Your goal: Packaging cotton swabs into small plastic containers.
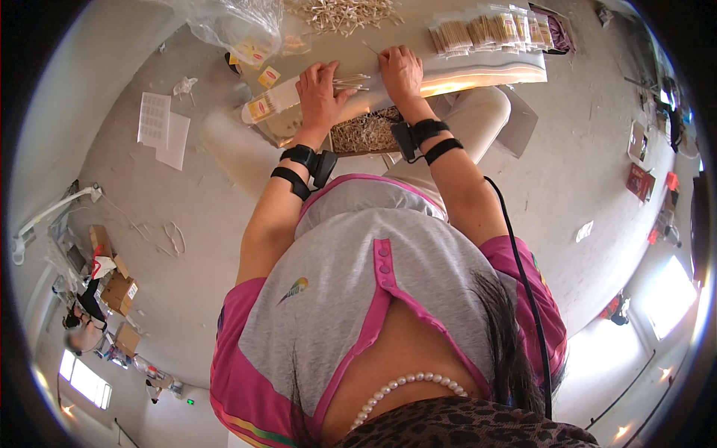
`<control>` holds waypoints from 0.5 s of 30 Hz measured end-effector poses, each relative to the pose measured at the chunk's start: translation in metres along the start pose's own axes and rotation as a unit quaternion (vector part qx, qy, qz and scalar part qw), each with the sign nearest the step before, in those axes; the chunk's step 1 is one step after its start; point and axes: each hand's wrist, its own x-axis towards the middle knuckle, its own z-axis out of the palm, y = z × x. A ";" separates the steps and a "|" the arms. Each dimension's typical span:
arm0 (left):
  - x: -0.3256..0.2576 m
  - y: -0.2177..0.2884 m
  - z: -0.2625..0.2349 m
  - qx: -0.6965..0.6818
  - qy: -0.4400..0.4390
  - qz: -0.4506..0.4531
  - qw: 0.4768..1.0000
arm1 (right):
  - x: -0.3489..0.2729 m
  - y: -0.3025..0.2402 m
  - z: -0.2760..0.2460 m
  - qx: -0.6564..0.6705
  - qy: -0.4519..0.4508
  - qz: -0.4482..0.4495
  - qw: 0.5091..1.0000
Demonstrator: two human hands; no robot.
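The left hand (320,93) lies flat on a clear packet (287,97) of thin wooden sticks, its fingers spread over the packet's open end. The right hand (401,73), just beside the left hand, pinches the ends of a small bundle of sticks (351,82) that reaches from it into the packet. Beyond the packet on the worktop (478,71) a loose heap of sticks (340,13) lies, and to its right a row of filled packets (489,31). Nearer the person than the packet sits a tray of pale shreds (366,133). Both wrists carry black bands.
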 end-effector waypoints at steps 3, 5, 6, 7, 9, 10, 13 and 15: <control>0.001 0.001 -0.001 -0.002 0.002 0.003 1.000 | -0.009 -0.005 -0.002 0.016 -0.015 -0.038 0.999; 0.002 0.001 -0.001 -0.006 0.001 0.004 1.000 | -0.009 -0.009 0.000 0.035 -0.015 -0.079 0.996; 0.003 0.002 -0.001 -0.008 0.000 0.003 1.000 | -0.004 -0.012 0.002 0.049 -0.009 -0.113 0.992; 0.003 0.001 0.000 -0.007 0.002 0.003 1.000 | 0.003 -0.015 0.005 0.063 -0.001 -0.149 0.987; 0.001 -0.001 0.006 -0.012 0.002 -0.006 1.000 | 0.025 -0.023 0.006 0.053 0.026 -0.153 0.986; 0.001 -0.002 0.007 -0.011 0.002 -0.007 1.000 | 0.035 -0.025 0.007 0.043 0.053 -0.156 0.985; 0.000 -0.001 0.006 0.002 0.008 -0.003 1.000 | 0.058 -0.028 0.008 -0.026 0.049 -0.197 0.979; 0.001 0.001 0.007 0.000 0.014 0.001 1.000 | 0.063 -0.021 0.010 -0.040 0.047 -0.207 0.977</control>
